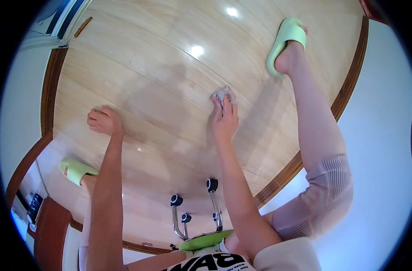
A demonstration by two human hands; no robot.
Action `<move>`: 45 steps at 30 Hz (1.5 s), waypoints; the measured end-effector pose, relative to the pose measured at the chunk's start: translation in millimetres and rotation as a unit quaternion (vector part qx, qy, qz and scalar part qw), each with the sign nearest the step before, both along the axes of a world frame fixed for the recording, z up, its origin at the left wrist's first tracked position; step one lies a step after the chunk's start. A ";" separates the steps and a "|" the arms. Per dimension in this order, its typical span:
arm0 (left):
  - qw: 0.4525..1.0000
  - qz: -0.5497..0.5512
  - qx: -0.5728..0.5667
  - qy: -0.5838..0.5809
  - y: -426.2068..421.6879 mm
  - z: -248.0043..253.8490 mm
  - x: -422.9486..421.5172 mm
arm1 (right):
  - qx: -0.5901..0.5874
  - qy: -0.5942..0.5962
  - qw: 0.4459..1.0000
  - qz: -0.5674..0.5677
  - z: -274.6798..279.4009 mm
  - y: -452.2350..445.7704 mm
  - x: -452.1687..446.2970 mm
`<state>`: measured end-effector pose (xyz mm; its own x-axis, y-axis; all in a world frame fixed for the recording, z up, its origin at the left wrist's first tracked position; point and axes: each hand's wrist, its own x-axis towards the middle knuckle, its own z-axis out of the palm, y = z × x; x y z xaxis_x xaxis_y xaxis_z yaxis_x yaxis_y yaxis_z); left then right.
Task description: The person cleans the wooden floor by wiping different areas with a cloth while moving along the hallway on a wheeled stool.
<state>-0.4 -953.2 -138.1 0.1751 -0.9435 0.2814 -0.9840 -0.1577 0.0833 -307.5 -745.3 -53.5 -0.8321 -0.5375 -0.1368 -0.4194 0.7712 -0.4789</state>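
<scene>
A crumpled grey-white cloth [224,94] is bunched under the fingers of my right hand [225,119], on the wood-look floor [169,86] near the middle of the view. My left hand [104,121] is off to the left with its fingers curled into a fist, at or just above the same floor. Nothing shows in that fist. Both arms stretch forward from the bottom of the view.
Green slippers are on my feet, one slipper [289,38] at upper right and the other slipper [77,171] at lower left. Beneath me stands a wheeled stool with a green seat [206,240]. Brown skirting [350,86] edges the walls. A small brown strip [83,27] lies by the doorway.
</scene>
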 end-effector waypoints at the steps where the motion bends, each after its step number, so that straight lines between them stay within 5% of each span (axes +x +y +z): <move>1: 0.999 0.035 -0.003 -0.012 -2.5 3.3 -10.9 | -0.048 0.064 0.997 0.023 -1.5 -11.5 -0.8; 3: 0.994 0.101 -0.002 -0.038 -5.1 8.6 -35.3 | -0.135 0.188 0.971 0.067 -10.5 -49.8 -10.3; 5: 0.994 0.105 -0.004 -0.015 -7.0 18.2 -44.6 | -0.155 0.161 0.970 0.094 -10.8 -91.7 -31.1; 7: 0.994 0.105 -0.002 -0.017 -2.5 22.5 -44.2 | -0.050 0.069 0.986 0.147 -2.6 -130.0 -58.1; 10: 0.994 0.104 -0.010 -0.029 -5.6 11.1 -46.4 | -0.081 0.113 0.977 0.159 -2.4 -129.7 -71.0; 16: 0.996 0.070 -0.051 -0.020 1.5 5.0 -40.0 | -0.043 0.075 0.996 -0.032 -6.4 3.8 15.8; 21: 0.998 0.037 -0.045 -0.029 7.1 7.8 -41.2 | -0.118 0.158 0.977 0.078 -24.5 -86.0 34.2; 23: 0.997 0.065 -0.023 -0.020 7.9 6.2 -40.8 | -0.071 0.023 0.991 0.113 -14.3 -135.7 23.8; 26: 0.996 0.083 -0.010 -0.014 5.9 9.3 -46.9 | -0.001 -0.022 0.981 0.191 0.3 -178.6 -8.4; 33: 0.998 0.065 -0.012 0.007 16.1 11.6 -51.1 | -0.090 0.031 0.995 0.042 9.7 -34.5 41.4; 35: 0.998 0.056 0.003 0.030 18.1 25.3 -56.2 | -0.030 -0.026 0.998 -0.040 7.4 -9.5 88.1; 38: 0.997 0.055 0.020 0.052 22.4 26.4 -57.0 | -0.009 -0.021 0.990 -0.141 1.8 -46.5 121.9; 40: 0.997 0.052 0.013 0.060 25.2 27.5 -56.2 | -0.081 -0.025 0.994 -0.073 -0.5 -89.9 119.8; 45: 0.996 0.042 -0.021 0.072 27.1 28.0 -57.3 | -0.166 -0.061 0.977 -0.114 -17.8 -237.0 98.0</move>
